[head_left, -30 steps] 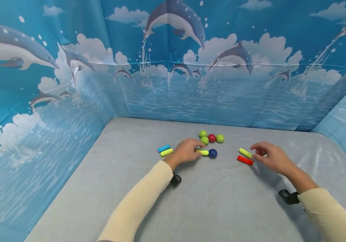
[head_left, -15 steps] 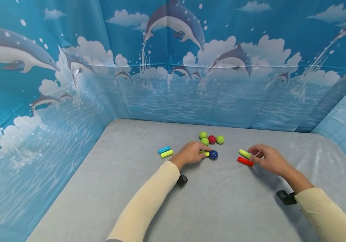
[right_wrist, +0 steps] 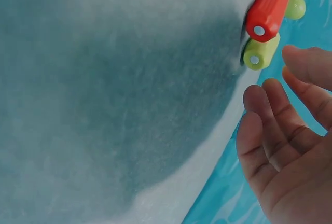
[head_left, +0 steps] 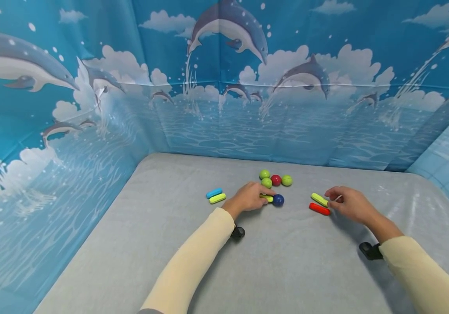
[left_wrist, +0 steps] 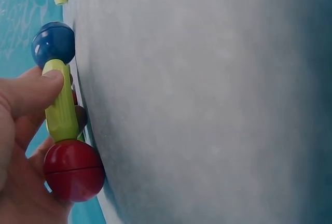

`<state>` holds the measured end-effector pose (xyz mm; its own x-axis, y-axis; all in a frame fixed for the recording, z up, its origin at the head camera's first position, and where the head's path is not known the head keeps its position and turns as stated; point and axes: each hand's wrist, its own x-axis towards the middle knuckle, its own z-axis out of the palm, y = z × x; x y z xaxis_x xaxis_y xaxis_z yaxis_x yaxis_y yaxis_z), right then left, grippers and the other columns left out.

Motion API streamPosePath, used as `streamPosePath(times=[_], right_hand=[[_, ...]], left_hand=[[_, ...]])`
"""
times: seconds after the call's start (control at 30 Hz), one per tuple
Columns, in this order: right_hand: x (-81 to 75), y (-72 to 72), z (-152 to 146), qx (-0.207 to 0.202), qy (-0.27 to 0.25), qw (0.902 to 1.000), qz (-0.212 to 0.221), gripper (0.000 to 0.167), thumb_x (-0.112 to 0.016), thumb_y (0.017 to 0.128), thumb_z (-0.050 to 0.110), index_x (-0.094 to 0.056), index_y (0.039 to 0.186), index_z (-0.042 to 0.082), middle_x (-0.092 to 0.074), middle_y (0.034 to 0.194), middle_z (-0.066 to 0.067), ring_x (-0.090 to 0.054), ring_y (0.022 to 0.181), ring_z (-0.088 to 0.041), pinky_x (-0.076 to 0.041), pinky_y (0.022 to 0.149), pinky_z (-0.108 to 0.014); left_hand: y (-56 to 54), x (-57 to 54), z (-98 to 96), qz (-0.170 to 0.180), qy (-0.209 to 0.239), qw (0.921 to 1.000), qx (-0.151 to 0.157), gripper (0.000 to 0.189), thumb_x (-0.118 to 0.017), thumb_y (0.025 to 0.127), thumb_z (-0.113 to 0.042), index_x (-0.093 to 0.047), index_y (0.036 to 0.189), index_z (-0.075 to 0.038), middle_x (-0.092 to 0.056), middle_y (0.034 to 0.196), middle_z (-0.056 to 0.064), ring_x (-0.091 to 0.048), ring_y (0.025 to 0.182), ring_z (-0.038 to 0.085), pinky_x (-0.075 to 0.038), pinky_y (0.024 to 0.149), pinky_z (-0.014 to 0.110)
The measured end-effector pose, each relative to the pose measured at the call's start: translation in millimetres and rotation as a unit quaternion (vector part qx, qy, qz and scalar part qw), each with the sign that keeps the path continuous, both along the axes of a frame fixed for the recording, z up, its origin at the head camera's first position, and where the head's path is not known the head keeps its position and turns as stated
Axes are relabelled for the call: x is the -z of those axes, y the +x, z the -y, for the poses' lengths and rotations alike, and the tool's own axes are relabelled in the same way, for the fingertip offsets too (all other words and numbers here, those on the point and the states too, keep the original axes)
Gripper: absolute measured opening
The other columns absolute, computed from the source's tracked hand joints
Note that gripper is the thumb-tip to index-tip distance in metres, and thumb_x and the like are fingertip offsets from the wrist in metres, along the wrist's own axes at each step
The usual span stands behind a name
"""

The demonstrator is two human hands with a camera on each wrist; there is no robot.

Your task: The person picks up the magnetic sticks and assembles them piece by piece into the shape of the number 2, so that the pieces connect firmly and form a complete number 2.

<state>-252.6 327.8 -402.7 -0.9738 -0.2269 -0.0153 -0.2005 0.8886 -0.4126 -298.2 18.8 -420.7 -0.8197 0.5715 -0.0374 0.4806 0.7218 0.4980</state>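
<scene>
My left hand (head_left: 250, 197) pinches a yellow-green magnetic rod (left_wrist: 61, 102) between thumb and fingers. A blue ball (head_left: 278, 200) is joined to the rod's far end, and a red ball (left_wrist: 74, 171) sits at its near end, hidden behind the hand in the head view. Fingers half bent and holding nothing, my right hand (head_left: 352, 204) hovers beside another yellow-green rod (head_left: 320, 199). A red rod (head_left: 320, 209) lies alongside that one; the right wrist view shows pale magnet discs on the ends of the red rod (right_wrist: 267, 14) and its yellow-green neighbour (right_wrist: 261, 53).
Behind the left hand, several green balls (head_left: 287, 180) cluster around a second red ball (head_left: 275, 180). To its left lie a blue rod (head_left: 214, 192) and a yellow-green rod (head_left: 217, 198). Grey cloth (head_left: 279, 261) covers the surface, and a dolphin-print curtain (head_left: 216, 122) rises behind.
My left hand has shifted slightly right along the rod, covering more of it. The right hand dipped toward its yellow-green rod and drew back a little. The loose pieces stay put.
</scene>
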Motion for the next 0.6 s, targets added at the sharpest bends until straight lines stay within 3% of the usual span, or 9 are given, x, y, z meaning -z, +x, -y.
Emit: streamPosePath(times=[0.3, 0.6], right_hand=[[-1.1, -20.0, 5.5, 0.009, 0.014, 0.9987, 0.049, 0.04, -0.059, 0.098, 0.023, -0.062, 0.127, -0.003, -0.063, 0.121, -0.029, -0.061, 0.105, -0.041, -0.056, 0.078, -0.044], [3.3, -27.0, 10.5, 0.015, -0.003, 0.9963, 0.084, 0.04, -0.059, 0.097, 0.019, -0.061, 0.129, -0.004, -0.062, 0.121, -0.029, -0.059, 0.102, -0.037, -0.054, 0.077, -0.04]], left_hand=[[-0.2, -1.9, -0.6, 0.016, 0.006, 0.9998, -0.011, 0.038, -0.065, 0.096, -0.017, -0.066, 0.131, -0.031, -0.062, 0.14, -0.003, -0.057, 0.127, 0.012, -0.048, 0.099, 0.028], [-0.8, -0.2, -1.9, 0.025, 0.011, 0.9995, -0.015, 0.038, -0.065, 0.096, -0.018, -0.066, 0.131, -0.032, -0.062, 0.14, -0.004, -0.057, 0.123, 0.011, -0.048, 0.098, 0.028]])
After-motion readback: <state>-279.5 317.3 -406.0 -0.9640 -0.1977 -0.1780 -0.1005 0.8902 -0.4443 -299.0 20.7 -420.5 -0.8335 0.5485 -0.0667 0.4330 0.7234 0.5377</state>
